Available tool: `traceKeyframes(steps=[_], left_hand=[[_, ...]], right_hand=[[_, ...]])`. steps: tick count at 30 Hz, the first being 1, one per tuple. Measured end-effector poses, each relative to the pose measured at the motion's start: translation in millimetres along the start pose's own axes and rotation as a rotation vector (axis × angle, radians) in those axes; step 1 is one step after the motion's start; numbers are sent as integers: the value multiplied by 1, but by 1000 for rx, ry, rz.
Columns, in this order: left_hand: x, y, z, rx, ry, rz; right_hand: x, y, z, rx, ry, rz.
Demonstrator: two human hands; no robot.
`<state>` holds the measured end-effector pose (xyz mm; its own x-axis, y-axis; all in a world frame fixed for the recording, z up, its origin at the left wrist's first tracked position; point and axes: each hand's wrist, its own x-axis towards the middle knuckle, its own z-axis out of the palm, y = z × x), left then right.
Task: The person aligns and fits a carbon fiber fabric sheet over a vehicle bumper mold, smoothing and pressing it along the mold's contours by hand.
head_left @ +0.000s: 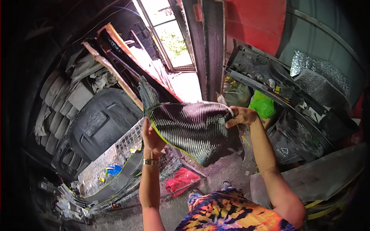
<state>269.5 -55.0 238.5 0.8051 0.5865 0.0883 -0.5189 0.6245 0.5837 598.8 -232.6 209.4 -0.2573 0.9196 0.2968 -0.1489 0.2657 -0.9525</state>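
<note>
A curved carbon-fibre panel (190, 125) with a glossy black weave and a yellow-green lower edge is held up in front of me. My left hand (152, 138), with a watch on its wrist, grips the left edge; its fingers are partly hidden behind the panel. My right hand (243, 116) pinches the upper right corner, thumb on the near face and fingers behind. A ragged grey flap (148, 92) rises at the panel's upper left end.
To the left are a dark moulded panel (102, 127) and a workbench (115, 157) with a blue object (113, 169). A red bag (182, 180) lies low in front. On the right stand a cluttered shelf (266, 82), a green bag (262, 104) and a large grey sheet (308, 179).
</note>
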Motion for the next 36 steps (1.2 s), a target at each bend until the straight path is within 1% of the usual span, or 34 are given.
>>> traceKeyframes(steps=[2,3,4,6,7,8,10,11,12,13,14,15,17,19,20,22,24,25,26,28,29,30,31,32,34,35,36], left_hand=[[-2,10,3,49,38,47],[-3,17,-6,-85,-33,-82],[-1,19,-10,-64,-65,-145],[-3,27,-17,153,124,-252],[4,25,-19,523,310,-156],[-2,25,-21,628,131,-217],[-4,29,11,828,110,-263],[5,37,25,850,55,-384],[4,33,43,937,106,-319],[11,36,41,1016,50,-294],[18,38,39,1093,-9,-269],[21,36,49,991,46,-326],[36,30,48,924,68,-358],[43,29,60,869,71,-455],[47,26,65,919,61,-438],[49,18,89,1090,125,-358],[69,22,85,1307,-131,-154],[75,18,99,1465,-265,76],[79,23,117,1725,-333,186],[68,13,171,1913,-342,404],[67,7,192,1912,-359,408],[66,3,210,1992,-422,553],[66,2,223,2067,-481,705],[69,5,234,2071,-487,709],[75,10,254,2057,-544,749],[76,19,268,2160,-546,701],[75,27,277,2168,-547,702]], right_hand=[[7,11,-11,56,-144,41],[12,0,-1,92,-158,62],[17,-1,1,99,-162,61],[24,-2,5,0,-253,124],[29,-23,25,-11,-259,128],[32,-18,26,-3,-250,135],[37,0,16,-169,-306,235],[37,-2,18,-199,-300,243],[37,-4,20,-229,-293,251],[39,-9,24,-258,-286,259],[37,-16,29,-145,-282,235],[37,-13,26,-233,-271,230],[34,-30,35,-192,-223,215],[26,-29,43,-143,-176,210],[25,-29,44,-139,-161,181],[24,-30,43,-141,-136,157],[18,-26,39,-190,-32,164],[12,-23,33,-246,13,165],[-1,-4,27,-241,31,160],[-29,39,16,-203,525,-301],[-33,18,25,-314,605,-105],[-42,19,33,-312,736,-214],[-59,38,40,-139,978,-251],[-81,74,45,45,1210,-288],[-132,167,59,142,1545,-207],[-156,208,81,327,1647,-49],[-177,246,103,410,1668,226]])
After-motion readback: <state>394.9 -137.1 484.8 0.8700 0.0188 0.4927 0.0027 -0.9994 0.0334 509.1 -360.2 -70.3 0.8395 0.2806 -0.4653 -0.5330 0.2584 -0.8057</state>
